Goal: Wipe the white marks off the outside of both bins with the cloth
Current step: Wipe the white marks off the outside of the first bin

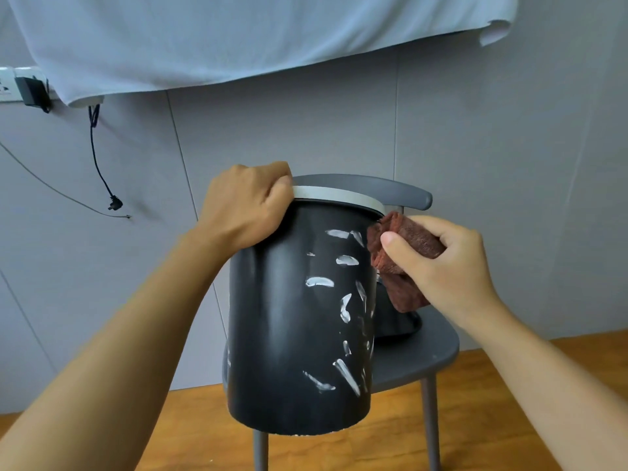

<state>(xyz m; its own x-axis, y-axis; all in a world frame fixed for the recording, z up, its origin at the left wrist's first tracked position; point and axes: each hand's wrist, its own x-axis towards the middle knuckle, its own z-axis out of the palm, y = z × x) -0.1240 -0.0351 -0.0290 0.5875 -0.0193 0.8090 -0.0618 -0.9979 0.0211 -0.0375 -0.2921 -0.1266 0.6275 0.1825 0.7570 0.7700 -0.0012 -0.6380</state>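
My left hand (249,207) grips the bin (299,321) rim, fingers curled over it. Right hand (448,266), at 3 o'clock, pinches the cloth (397,263) against the bin's wall beside the marks (343,300).

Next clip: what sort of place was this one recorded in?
Probably an indoor room in a home or small studio: a grey panelled wall, a wood floor, a grey chair, and a white sheet hung above a power strip.
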